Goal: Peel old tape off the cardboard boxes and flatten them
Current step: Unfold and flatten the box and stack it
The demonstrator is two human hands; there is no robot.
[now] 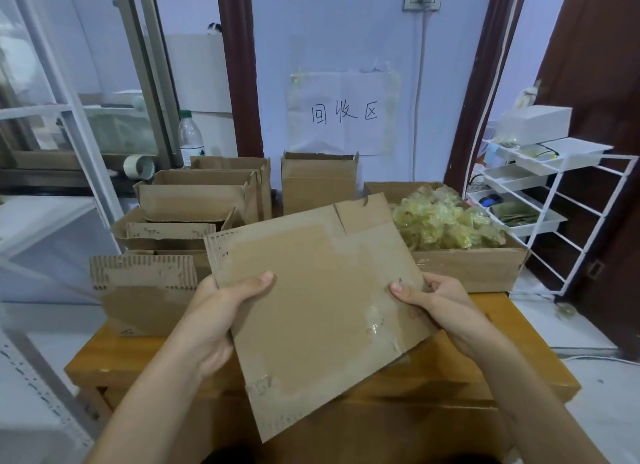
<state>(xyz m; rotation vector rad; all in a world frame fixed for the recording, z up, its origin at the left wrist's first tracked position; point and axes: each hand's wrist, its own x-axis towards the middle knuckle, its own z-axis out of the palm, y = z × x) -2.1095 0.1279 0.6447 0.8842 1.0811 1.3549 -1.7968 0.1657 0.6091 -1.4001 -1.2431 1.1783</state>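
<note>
A flattened brown cardboard box is held tilted above the wooden table, with bits of clear tape residue near its lower right. My left hand grips its left edge, thumb on top. My right hand grips its right edge, thumb on the face. Several opened cardboard boxes stand at the back left of the table, and another upright box stands at the back centre. A box at the right holds a heap of crumpled yellowish peeled tape.
A tape roll and a plastic bottle sit on a ledge at the back left. A white wire rack with trays stands at the right. A paper sign hangs on the wall.
</note>
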